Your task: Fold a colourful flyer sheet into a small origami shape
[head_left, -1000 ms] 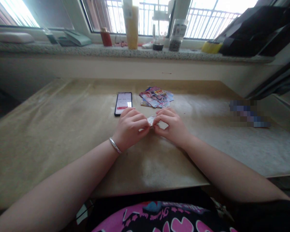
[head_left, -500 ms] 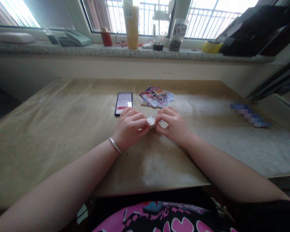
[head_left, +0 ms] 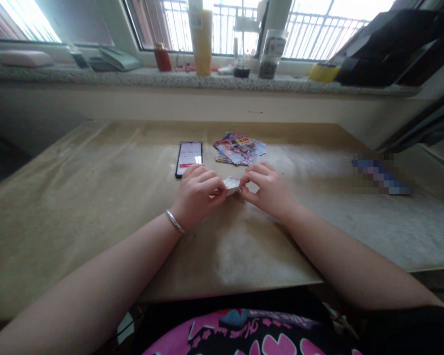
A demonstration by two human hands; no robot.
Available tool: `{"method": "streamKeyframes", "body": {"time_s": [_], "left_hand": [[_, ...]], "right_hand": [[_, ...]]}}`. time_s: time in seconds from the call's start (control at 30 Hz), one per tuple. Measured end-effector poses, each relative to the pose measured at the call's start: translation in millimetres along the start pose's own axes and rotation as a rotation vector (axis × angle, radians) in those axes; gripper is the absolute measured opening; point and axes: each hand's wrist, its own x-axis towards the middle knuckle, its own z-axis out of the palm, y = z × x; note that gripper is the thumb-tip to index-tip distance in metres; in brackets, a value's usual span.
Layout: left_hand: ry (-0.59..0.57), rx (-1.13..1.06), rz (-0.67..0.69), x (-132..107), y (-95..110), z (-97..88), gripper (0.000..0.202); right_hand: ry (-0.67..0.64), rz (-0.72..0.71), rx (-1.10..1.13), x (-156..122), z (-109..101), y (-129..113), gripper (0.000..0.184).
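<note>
My left hand [head_left: 198, 195], with a silver bangle at the wrist, and my right hand [head_left: 268, 190] meet at the middle of the table. Both pinch a small folded piece of white paper [head_left: 232, 185] between fingertips, and most of the paper is hidden by the fingers. Just beyond my left hand lies a black phone [head_left: 189, 157] with its screen lit. A loose pile of colourful printed cards [head_left: 240, 148] lies beyond my right hand.
The beige table [head_left: 96, 197] runs to a wall under a stone windowsill [head_left: 133, 78] holding a yellow bottle [head_left: 202, 39], a red jar [head_left: 162, 58], a glass jar [head_left: 272, 54] and other small items. A blurred object [head_left: 383, 173] lies at the right.
Both hands have shifted slightly away from me with the paper, and the fingers have worked at its fold. Nothing else moved.
</note>
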Motion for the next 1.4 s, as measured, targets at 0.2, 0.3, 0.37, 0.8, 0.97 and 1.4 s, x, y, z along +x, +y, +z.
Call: {"method": "streamKeyframes", "body": {"time_s": [0.2,0.3,0.37,0.8,0.97,1.4], "left_hand": [[0.01,0.017,-0.013,-1,0,1.0,0.02],[0.012,0.022,0.01,0,1,-0.7,0.018],[0.0,0.03,0.019,1,2,-1.7,0.017],[-0.015,0.016,0.026,0,-2,-1.8,0.019],[-0.053,0.028,-0.041,-2,-10,-1.3,0.021],[0.032,-0.01,-0.049,-1,-3,-2.0,0.009]], "right_hand": [[0.008,0.001,0.053,-1,-1,-1,0.006],[0.006,-0.039,0.035,0,0,-4,0.006],[0.0,-0.051,0.021,1,0,-6,0.008],[-0.046,-0.055,-0.035,2,-5,-7,0.013],[-0.01,-0.006,-0.026,1,-5,-5,0.012],[0.072,-0.056,0.035,-2,-8,-15,0.015]]}}
